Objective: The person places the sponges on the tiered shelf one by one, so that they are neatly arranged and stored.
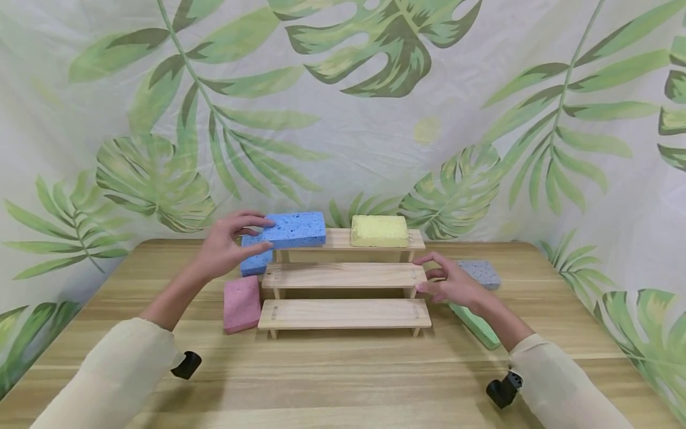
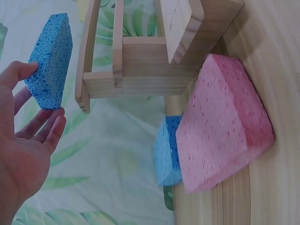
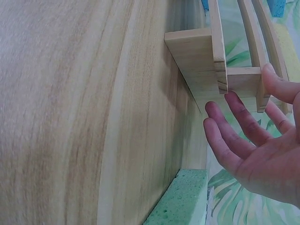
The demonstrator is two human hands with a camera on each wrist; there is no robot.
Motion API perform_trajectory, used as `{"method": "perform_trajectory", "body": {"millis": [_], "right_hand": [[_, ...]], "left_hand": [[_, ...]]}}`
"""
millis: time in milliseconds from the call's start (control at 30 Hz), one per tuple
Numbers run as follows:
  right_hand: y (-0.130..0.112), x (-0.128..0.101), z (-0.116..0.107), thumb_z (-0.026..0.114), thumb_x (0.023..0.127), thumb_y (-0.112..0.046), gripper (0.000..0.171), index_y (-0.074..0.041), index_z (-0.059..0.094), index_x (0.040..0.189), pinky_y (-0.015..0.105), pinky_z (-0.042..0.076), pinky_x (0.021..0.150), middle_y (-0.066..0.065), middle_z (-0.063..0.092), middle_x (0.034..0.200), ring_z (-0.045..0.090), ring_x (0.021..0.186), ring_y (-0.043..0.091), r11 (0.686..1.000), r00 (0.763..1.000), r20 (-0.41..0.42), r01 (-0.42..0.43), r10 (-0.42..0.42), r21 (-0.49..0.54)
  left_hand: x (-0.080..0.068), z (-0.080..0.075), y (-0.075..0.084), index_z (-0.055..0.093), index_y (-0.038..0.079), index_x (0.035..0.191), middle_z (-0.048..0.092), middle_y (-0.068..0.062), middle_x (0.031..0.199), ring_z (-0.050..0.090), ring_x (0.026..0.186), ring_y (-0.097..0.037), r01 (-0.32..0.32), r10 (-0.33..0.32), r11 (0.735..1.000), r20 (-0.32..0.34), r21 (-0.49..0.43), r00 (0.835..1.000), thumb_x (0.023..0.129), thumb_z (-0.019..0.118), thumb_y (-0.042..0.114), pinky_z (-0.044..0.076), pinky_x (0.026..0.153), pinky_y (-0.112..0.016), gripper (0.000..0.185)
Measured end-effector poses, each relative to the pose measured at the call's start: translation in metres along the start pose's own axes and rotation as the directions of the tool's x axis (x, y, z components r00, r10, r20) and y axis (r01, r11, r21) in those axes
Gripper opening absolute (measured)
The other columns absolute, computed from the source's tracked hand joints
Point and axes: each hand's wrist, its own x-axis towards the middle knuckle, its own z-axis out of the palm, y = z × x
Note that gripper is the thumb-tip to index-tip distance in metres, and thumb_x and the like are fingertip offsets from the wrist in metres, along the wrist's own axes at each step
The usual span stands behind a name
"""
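Up on the top step of the wooden tiered shelf (image 1: 343,275), at its left end, lies a blue sponge (image 1: 295,230), and the left hand (image 1: 227,244) is at its left end with thumb and fingertips on it. From the left wrist view the thumb sits on one face of that sponge and the fingers (image 2: 47,126) reach to its edge, only lightly bent; whether this counts as a firm grip I cannot tell, it looks more like a loose touch. A second blue sponge (image 1: 253,261) lies on the worktop (image 1: 343,369) just below and behind that hand, beside the shelf's left legs, and a pink sponge (image 1: 241,304) lies in front of it, close against the left end of the lowest step.

On the other side, the right hand (image 1: 452,285) is released, fingers straight, its tips at the right end of the middle step. Holding nothing, it hovers above a green sponge (image 1: 477,325) on the worktop, with a grey sponge (image 1: 480,273) just behind it. A yellow sponge (image 1: 379,230) rests on the top step toward the right, well apart from the blue one.
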Motion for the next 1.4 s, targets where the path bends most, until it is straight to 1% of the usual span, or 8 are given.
{"method": "perform_trajectory", "body": {"millis": [100, 233, 333, 467, 600, 767, 933, 1400], "right_hand": [[0.000, 0.000, 0.000, 0.072, 0.099, -0.016, 0.055, -0.006, 0.045, 0.146, 0.056, 0.056, 0.090, 0.030, 0.055, 0.138, 0.064, 0.116, 0.034, 1.000, 1.000, 0.000, 0.001, -0.001, -0.001], [-0.001, 0.000, 0.000, 0.071, 0.099, -0.015, 0.054, -0.005, 0.045, 0.146, 0.056, 0.056, 0.090, 0.029, 0.057, 0.136, 0.065, 0.114, 0.034, 1.000, 1.000, 0.004, 0.004, -0.004, 0.004], [-0.001, 0.000, 0.000, 0.071, 0.099, -0.014, 0.054, -0.005, 0.045, 0.146, 0.056, 0.056, 0.090, 0.028, 0.059, 0.132, 0.066, 0.113, 0.036, 1.000, 1.000, 0.003, 0.007, -0.007, 0.006], [-0.001, 0.000, 0.000, 0.071, 0.099, -0.013, 0.054, -0.005, 0.045, 0.146, 0.057, 0.056, 0.090, 0.028, 0.060, 0.131, 0.066, 0.114, 0.039, 1.000, 1.000, 0.002, 0.005, -0.005, 0.008], [-0.001, 0.000, 0.000, 0.070, 0.099, -0.013, 0.053, -0.005, 0.045, 0.146, 0.056, 0.056, 0.091, 0.028, 0.060, 0.131, 0.067, 0.114, 0.040, 1.000, 1.000, 0.005, 0.002, -0.002, 0.010], [-0.002, 0.000, 0.000, 0.070, 0.099, -0.013, 0.053, -0.005, 0.045, 0.145, 0.057, 0.056, 0.091, 0.028, 0.060, 0.132, 0.067, 0.113, 0.039, 1.000, 1.000, 0.007, 0.004, -0.004, 0.012], [-0.002, 0.000, -0.001, 0.070, 0.099, -0.013, 0.053, -0.005, 0.045, 0.145, 0.057, 0.056, 0.091, 0.028, 0.059, 0.132, 0.068, 0.112, 0.036, 1.000, 1.000, 0.005, 0.004, -0.004, 0.010], [0.001, 0.001, -0.002, 0.071, 0.099, -0.014, 0.054, -0.005, 0.045, 0.145, 0.056, 0.056, 0.090, 0.028, 0.060, 0.132, 0.067, 0.112, 0.034, 1.000, 1.000, 0.004, 0.001, -0.001, 0.008]], "left_hand": [[0.003, 0.004, -0.003, 0.073, -0.003, 0.121, 0.063, -0.022, 0.130, 0.059, 0.117, -0.028, -0.003, 0.003, 1.000, 0.007, -0.001, 1.000, 0.088, 0.078, -0.003, 0.048, 0.091, -0.013, 0.033], [0.007, 0.008, -0.006, 0.073, -0.003, 0.121, 0.063, -0.022, 0.132, 0.058, 0.120, -0.027, 0.007, -0.006, 0.999, 0.021, -0.033, 1.000, 0.089, 0.077, -0.003, 0.049, 0.091, -0.014, 0.032], [0.009, 0.011, -0.007, 0.073, -0.003, 0.122, 0.063, -0.022, 0.133, 0.060, 0.117, -0.024, 0.023, -0.021, 0.998, 0.037, -0.056, 0.999, 0.090, 0.077, -0.001, 0.053, 0.091, -0.021, 0.032], [0.014, 0.015, -0.007, 0.072, -0.002, 0.123, 0.063, -0.021, 0.135, 0.063, 0.115, -0.031, 0.058, -0.055, 0.996, 0.056, -0.060, 0.997, 0.091, 0.078, 0.001, 0.055, 0.093, -0.030, 0.033], [0.017, 0.017, -0.006, 0.072, -0.003, 0.124, 0.060, -0.022, 0.140, 0.063, 0.117, -0.038, 0.095, -0.090, 0.994, 0.071, -0.062, 0.993, 0.091, 0.079, 0.003, 0.055, 0.095, -0.040, 0.034], [0.021, 0.020, -0.005, 0.072, -0.003, 0.124, 0.059, -0.022, 0.142, 0.061, 0.120, -0.039, 0.114, -0.109, 0.992, 0.078, -0.059, 0.991, 0.091, 0.079, 0.004, 0.052, 0.098, -0.052, 0.034], [0.025, 0.023, -0.007, 0.072, -0.004, 0.123, 0.059, -0.023, 0.141, 0.060, 0.123, -0.039, 0.111, -0.106, 0.992, 0.082, -0.055, 0.991, 0.091, 0.079, 0.004, 0.050, 0.101, -0.054, 0.034], [0.033, 0.028, -0.008, 0.071, -0.005, 0.126, 0.056, -0.024, 0.146, 0.064, 0.121, -0.041, 0.173, -0.159, 0.981, 0.154, -0.087, 0.975, 0.092, 0.079, 0.006, 0.050, 0.104, -0.055, 0.037]]}}
